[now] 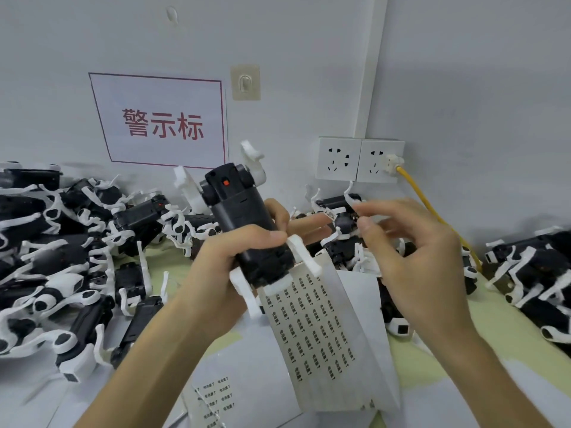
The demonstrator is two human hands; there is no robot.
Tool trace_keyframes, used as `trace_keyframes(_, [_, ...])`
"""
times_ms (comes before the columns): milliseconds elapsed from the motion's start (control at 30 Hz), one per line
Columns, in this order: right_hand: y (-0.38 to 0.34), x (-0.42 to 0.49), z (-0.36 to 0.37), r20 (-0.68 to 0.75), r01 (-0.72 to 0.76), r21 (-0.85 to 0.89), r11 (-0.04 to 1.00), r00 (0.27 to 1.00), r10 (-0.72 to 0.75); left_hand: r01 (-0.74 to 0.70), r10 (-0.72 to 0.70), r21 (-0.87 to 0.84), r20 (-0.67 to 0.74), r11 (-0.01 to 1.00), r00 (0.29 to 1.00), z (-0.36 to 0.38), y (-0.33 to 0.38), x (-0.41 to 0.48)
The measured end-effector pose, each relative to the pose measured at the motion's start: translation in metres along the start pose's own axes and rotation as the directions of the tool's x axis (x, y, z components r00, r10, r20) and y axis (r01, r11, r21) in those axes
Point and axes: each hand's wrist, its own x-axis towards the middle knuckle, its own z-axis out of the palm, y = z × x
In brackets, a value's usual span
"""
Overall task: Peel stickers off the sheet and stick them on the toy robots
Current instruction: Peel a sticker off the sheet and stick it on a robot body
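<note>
1. here, the left hand [222, 267] wraps its grip round a black toy robot [244, 230].
2. the sticker sheet [315, 322] is just beneath it, top edge hidden behind it.
3. the right hand [411, 251] is blurred; its grip i cannot tell.

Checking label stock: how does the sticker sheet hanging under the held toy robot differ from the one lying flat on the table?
The hanging sheet dangles below the toy robot gripped by the left hand; the flat sheet rests on the table. The hanging sheet shows many rows of labels, the flat sheet only a few. Both carry similar small black print.
</note>
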Motion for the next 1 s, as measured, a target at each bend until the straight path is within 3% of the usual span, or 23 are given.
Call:
trace_keyframes(100, [-0.006,0.000,-0.002,0.001,0.111,-0.077,0.991,0.994,-0.111,0.017,-0.019,0.105,0.013,0.994,1.000,0.003,-0.001,0.000])
trace_keyframes(333, [-0.004,-0.002,0.000,0.068,0.126,-0.145,0.981,0.991,-0.117,0.034,-0.033,0.293,-0.007,0.956,0.999,0.011,-0.002,-0.002])
trace_keyframes(533, [-0.004,-0.003,0.001,0.060,0.217,-0.215,0.952,0.976,-0.208,0.059,-0.047,0.304,-0.048,0.951,0.998,0.012,-0.005,-0.001])
trace_keyframes(633, [-0.008,-0.004,0.001,0.036,0.234,-0.188,0.954,0.972,-0.231,0.033,0.013,0.289,-0.156,0.957,0.988,0.010,-0.009,0.002])
trace_keyframes(733, [-0.015,-0.002,-0.003,0.067,0.032,0.044,0.998,0.997,-0.035,-0.003,0.064,0.223,-0.269,0.975,0.961,0.004,-0.012,0.004])
trace_keyframes(833, [-0.019,0.002,-0.008,0.207,-0.206,0.277,0.939,0.967,0.151,0.040,0.023,0.156,-0.378,0.987,0.925,0.001,-0.011,0.006])
trace_keyframes(1000, [-0.026,0.003,-0.007,0.271,-0.284,0.352,0.892,0.943,0.193,0.230,-0.111,0.218,-0.452,0.948,0.885,0.007,-0.009,0.007])
